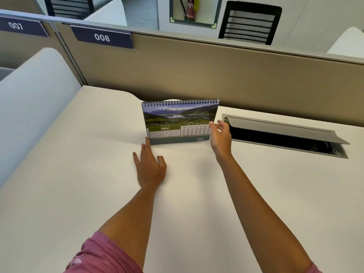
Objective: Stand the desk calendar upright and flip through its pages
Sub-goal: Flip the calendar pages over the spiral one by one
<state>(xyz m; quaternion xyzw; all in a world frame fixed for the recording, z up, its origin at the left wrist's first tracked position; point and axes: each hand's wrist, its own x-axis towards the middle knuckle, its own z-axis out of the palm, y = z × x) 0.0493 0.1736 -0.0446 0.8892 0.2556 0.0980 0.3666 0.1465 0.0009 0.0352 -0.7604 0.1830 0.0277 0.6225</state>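
The calendar (178, 123) stands upright (showing May), long axis left-right; right hand (220, 137), fingers apart, at its right edge; left hand (150, 166), fingers spread, braces the base.

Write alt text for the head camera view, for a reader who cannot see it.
A desk calendar stands upright on a white desk, open to May under a mountain lake photo. The left hand lies flat with a fingertip at its lower left corner; the right hand is open at its right edge. An open cable hatch lies to the right.
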